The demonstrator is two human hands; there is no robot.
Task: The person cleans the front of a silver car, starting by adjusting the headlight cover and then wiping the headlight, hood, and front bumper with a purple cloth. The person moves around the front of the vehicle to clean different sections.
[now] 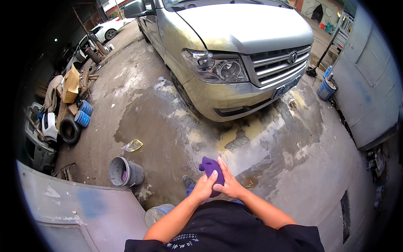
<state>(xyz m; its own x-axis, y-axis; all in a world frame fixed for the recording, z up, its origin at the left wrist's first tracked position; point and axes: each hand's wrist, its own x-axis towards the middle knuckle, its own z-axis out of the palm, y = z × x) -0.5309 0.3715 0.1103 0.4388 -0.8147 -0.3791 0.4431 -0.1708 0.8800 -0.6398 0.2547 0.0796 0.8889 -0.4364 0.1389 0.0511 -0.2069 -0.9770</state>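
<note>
A crumpled purple cloth point(214, 170) is pressed between my two hands, low in the middle of the view. My left hand point(204, 186) lies along the cloth's left side with its thumb across it. On the cloth's right side is my right hand point(229, 181), fingers pointing forward. Beyond them stands a silver van point(220, 97) with dull yellowish patches around its headlight point(217, 66) and bumper. A grey bucket point(133, 174) stands to the left of my hands, with something pinkish-purple inside.
A clear plastic bag point(133, 145) lies beyond the bucket on the wet, stained concrete floor. Grey metal panels point(104, 211) flank me on both sides. Blue cans point(82, 118), a tyre point(70, 129) and car parts are piled at the left; another blue bucket point(326, 89) stands at the right.
</note>
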